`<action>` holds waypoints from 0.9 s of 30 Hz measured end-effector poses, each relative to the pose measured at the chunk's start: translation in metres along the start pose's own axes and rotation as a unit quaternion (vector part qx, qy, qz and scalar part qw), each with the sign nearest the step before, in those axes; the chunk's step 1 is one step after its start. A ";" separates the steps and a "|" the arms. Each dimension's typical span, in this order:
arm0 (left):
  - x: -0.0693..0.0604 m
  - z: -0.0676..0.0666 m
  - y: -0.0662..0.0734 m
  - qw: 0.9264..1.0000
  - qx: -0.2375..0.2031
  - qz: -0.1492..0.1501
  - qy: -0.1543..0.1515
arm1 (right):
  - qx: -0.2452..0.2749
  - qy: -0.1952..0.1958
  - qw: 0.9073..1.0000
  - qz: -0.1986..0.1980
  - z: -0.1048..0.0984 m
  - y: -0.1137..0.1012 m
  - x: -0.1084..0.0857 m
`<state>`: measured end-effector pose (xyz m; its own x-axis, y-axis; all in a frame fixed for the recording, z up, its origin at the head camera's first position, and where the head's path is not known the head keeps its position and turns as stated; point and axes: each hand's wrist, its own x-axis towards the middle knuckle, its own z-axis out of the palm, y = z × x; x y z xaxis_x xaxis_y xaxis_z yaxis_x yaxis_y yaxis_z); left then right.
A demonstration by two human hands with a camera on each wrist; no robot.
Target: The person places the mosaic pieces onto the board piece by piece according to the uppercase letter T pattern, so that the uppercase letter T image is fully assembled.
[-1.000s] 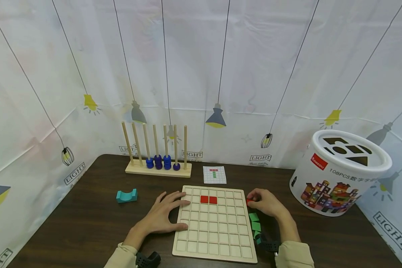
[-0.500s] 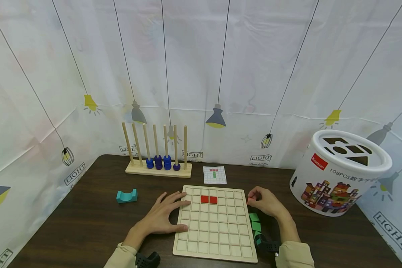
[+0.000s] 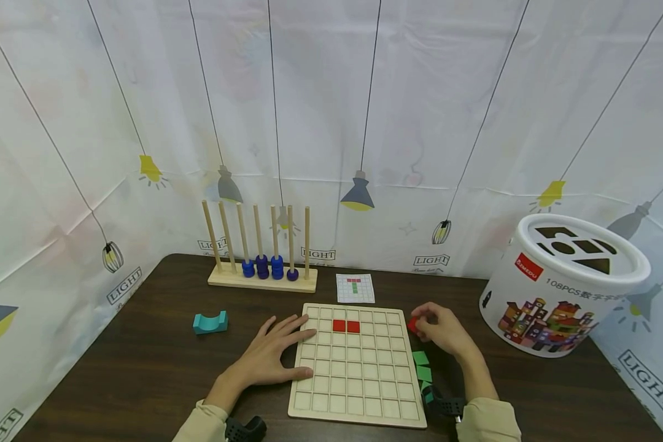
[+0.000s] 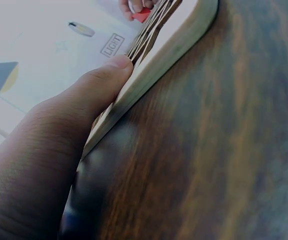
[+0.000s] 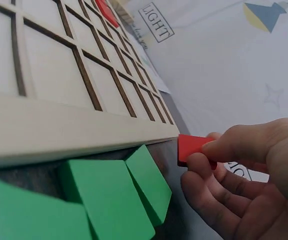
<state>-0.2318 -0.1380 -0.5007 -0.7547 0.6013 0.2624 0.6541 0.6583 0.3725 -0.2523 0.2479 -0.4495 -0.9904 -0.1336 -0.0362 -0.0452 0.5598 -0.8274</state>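
A wooden grid board (image 3: 359,423) lies on the dark table, with two red square tiles (image 3: 345,326) side by side in its second row from the top. My left hand (image 3: 271,356) rests on the board's left edge, fingers spread and thumb straight along the rim. Just right of the board, my right hand (image 3: 442,328) pinches another red tile (image 5: 191,147) between thumb and fingers; the right wrist view shows it held near the board's corner. Several green tiles (image 5: 106,192) lie along the board's right side, below that hand.
Behind the board lies a paper pattern card (image 3: 355,288). A peg stand with blue and purple beads (image 3: 262,281) is at the back left. A teal arched block (image 3: 210,323) sits left of the board. On the right stands a big white bucket (image 3: 552,288).
My right hand has lifted slightly and shifted a little right with the red tile, which now shows more. The left hand stays in place on the board.
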 end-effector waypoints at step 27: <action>-0.001 -0.001 0.000 1.000 0.001 -0.010 -0.016 | -0.049 0.012 0.998 -0.033 0.026 -0.019 0.007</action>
<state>-0.2316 -0.1390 -0.5002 -0.7660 0.6019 0.2256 0.6384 0.6713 0.3766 -0.2555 0.2149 -0.4490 -0.9876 -0.1540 0.0319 -0.1227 0.6277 -0.7687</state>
